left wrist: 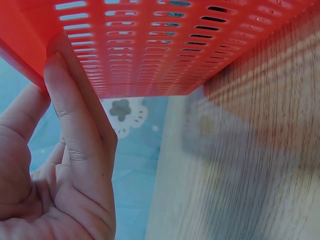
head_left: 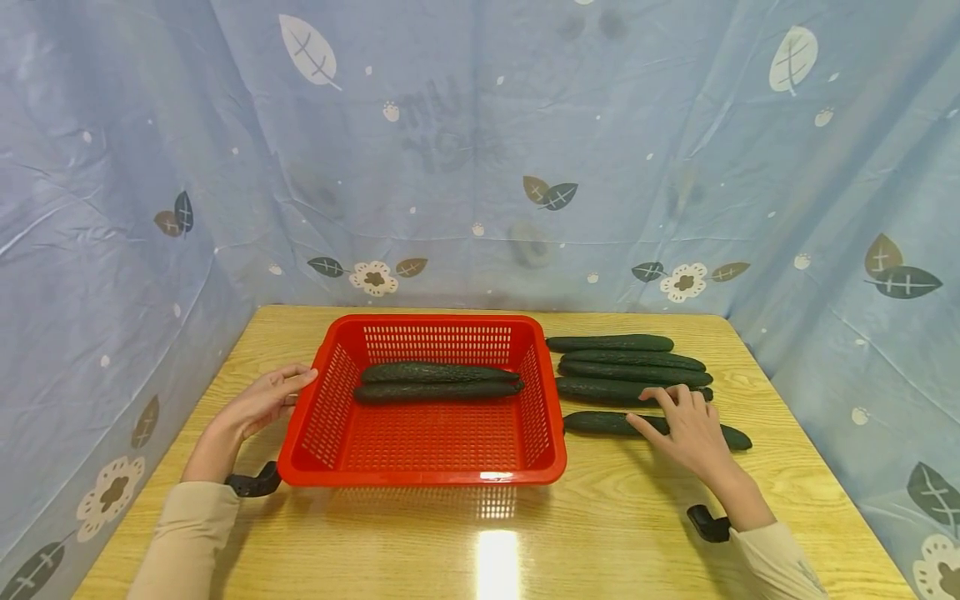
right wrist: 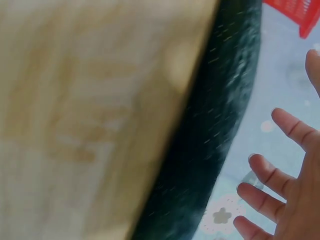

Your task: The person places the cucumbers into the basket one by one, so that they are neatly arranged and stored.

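A red plastic basket (head_left: 420, 478) stands on the wooden table with two dark green cucumbers (head_left: 438, 391) lying side by side in it. At its left rim, my left hand (head_left: 258, 402) pinches the edge between thumb and fingers; the left wrist view shows the fingers against the slotted wall (left wrist: 145, 50). My right hand (head_left: 686, 429) is over the nearest loose cucumber (head_left: 600, 422), fingers spread and bent, holding nothing. In the right wrist view that cucumber (right wrist: 207, 130) lies beside the spread fingers of my right hand (right wrist: 295, 185), with a gap between them.
Several more cucumbers (head_left: 630, 358) lie in a loose row right of the basket, toward the back of the wooden table (head_left: 600, 533). A blue patterned cloth (head_left: 480, 167) hangs behind the table and along both sides.
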Demonstrator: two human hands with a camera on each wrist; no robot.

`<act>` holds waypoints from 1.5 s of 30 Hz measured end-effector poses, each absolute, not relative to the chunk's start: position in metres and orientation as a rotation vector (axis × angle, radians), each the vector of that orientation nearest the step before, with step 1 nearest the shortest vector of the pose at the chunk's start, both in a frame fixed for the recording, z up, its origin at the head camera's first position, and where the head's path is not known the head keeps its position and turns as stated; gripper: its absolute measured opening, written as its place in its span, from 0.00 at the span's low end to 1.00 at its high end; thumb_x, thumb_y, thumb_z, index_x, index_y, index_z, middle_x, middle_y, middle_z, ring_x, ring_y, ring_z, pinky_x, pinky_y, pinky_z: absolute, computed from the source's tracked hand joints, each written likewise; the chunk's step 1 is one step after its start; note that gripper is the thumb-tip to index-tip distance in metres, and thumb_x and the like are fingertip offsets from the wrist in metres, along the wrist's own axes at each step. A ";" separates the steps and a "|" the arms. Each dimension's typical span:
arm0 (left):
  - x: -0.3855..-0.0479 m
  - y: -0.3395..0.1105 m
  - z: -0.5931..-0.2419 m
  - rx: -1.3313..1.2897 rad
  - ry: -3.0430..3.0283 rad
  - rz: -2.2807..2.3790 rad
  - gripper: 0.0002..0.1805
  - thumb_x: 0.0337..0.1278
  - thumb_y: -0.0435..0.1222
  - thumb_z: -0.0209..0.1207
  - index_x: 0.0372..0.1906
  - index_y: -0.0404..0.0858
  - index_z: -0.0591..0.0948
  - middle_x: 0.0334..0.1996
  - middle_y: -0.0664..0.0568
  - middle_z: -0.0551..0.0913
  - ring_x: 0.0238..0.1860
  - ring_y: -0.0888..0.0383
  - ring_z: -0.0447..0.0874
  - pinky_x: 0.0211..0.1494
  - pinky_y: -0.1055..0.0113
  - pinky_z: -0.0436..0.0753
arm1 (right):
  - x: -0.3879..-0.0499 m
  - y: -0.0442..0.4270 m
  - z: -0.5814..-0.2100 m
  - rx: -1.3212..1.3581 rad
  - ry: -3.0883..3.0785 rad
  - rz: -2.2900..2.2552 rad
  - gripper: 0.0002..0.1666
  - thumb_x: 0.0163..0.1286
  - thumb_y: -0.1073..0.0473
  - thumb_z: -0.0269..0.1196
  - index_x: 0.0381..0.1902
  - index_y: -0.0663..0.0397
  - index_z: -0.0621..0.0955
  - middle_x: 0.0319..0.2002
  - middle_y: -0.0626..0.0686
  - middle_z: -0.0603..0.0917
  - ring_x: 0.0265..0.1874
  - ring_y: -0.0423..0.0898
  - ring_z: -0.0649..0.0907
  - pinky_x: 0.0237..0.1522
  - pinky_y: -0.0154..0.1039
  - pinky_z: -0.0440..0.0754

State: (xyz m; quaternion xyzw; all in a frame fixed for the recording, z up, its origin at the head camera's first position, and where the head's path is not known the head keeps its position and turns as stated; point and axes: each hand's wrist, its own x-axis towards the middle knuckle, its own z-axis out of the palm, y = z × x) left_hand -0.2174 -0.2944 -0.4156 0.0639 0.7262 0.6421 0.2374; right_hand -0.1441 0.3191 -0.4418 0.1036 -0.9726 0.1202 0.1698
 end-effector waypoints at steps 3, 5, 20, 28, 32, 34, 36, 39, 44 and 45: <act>-0.218 -0.295 -0.415 0.188 1.989 1.754 0.08 0.71 0.40 0.44 0.45 0.42 0.70 0.36 0.57 0.83 0.38 0.58 0.84 0.42 0.63 0.82 | -0.141 0.328 -0.448 0.262 -2.796 0.354 0.25 0.59 0.39 0.62 0.49 0.44 0.75 0.40 0.59 0.70 0.34 0.56 0.66 0.34 0.52 0.61; -0.219 -0.295 -0.415 0.193 1.992 1.751 0.09 0.71 0.41 0.44 0.46 0.42 0.71 0.36 0.57 0.83 0.39 0.58 0.84 0.42 0.63 0.82 | -0.140 0.334 -0.452 0.245 -2.812 0.356 0.26 0.59 0.38 0.62 0.49 0.44 0.74 0.40 0.59 0.69 0.36 0.57 0.67 0.35 0.54 0.61; -0.218 -0.297 -0.415 0.181 2.016 1.738 0.09 0.71 0.42 0.44 0.46 0.42 0.70 0.37 0.56 0.82 0.39 0.57 0.83 0.43 0.62 0.82 | -0.140 0.348 -0.463 0.167 -2.932 0.326 0.30 0.58 0.31 0.59 0.49 0.42 0.72 0.42 0.61 0.69 0.41 0.63 0.67 0.35 0.56 0.61; -0.218 -0.296 -0.415 0.190 2.007 1.744 0.09 0.71 0.42 0.44 0.47 0.42 0.70 0.37 0.56 0.83 0.39 0.58 0.84 0.42 0.62 0.82 | -0.144 0.346 -0.459 0.154 -3.037 0.380 0.34 0.59 0.30 0.57 0.51 0.47 0.68 0.46 0.66 0.65 0.48 0.66 0.63 0.42 0.62 0.57; -0.219 -0.294 -0.416 0.180 2.011 1.736 0.10 0.71 0.42 0.44 0.47 0.42 0.70 0.37 0.56 0.82 0.39 0.57 0.83 0.43 0.61 0.82 | -0.147 0.346 -0.458 0.155 -3.070 0.406 0.35 0.59 0.31 0.57 0.52 0.50 0.67 0.46 0.67 0.64 0.49 0.66 0.62 0.47 0.65 0.54; -0.219 -0.294 -0.416 0.176 2.012 1.736 0.10 0.70 0.43 0.45 0.47 0.41 0.71 0.37 0.56 0.82 0.39 0.57 0.83 0.43 0.61 0.82 | -0.147 0.346 -0.457 0.160 -3.076 0.417 0.35 0.59 0.31 0.57 0.51 0.50 0.67 0.45 0.67 0.64 0.48 0.66 0.62 0.47 0.65 0.54; -0.218 -0.293 -0.416 0.181 2.014 1.734 0.11 0.71 0.42 0.45 0.47 0.41 0.70 0.38 0.56 0.82 0.39 0.57 0.83 0.43 0.61 0.82 | -0.148 0.347 -0.457 0.164 -3.078 0.418 0.34 0.60 0.31 0.57 0.51 0.50 0.67 0.45 0.67 0.64 0.47 0.66 0.63 0.45 0.64 0.55; -0.218 -0.293 -0.416 0.188 2.012 1.739 0.11 0.71 0.42 0.44 0.47 0.40 0.70 0.37 0.55 0.82 0.39 0.57 0.83 0.43 0.62 0.82 | -0.150 0.349 -0.459 0.169 -3.079 0.415 0.33 0.60 0.31 0.56 0.50 0.49 0.67 0.44 0.66 0.64 0.45 0.65 0.64 0.42 0.61 0.57; -0.217 -0.294 -0.416 0.203 2.005 1.747 0.10 0.71 0.41 0.44 0.47 0.40 0.70 0.37 0.56 0.82 0.39 0.57 0.83 0.43 0.62 0.82 | -0.152 0.350 -0.461 0.180 -3.063 0.382 0.31 0.60 0.31 0.57 0.48 0.46 0.67 0.40 0.63 0.66 0.39 0.61 0.67 0.35 0.54 0.58; -0.217 -0.294 -0.416 0.207 2.005 1.746 0.10 0.71 0.41 0.44 0.47 0.40 0.71 0.37 0.56 0.82 0.39 0.57 0.83 0.43 0.62 0.82 | -0.152 0.350 -0.461 0.183 -3.053 0.377 0.31 0.59 0.31 0.57 0.48 0.46 0.68 0.40 0.63 0.66 0.38 0.61 0.67 0.34 0.54 0.58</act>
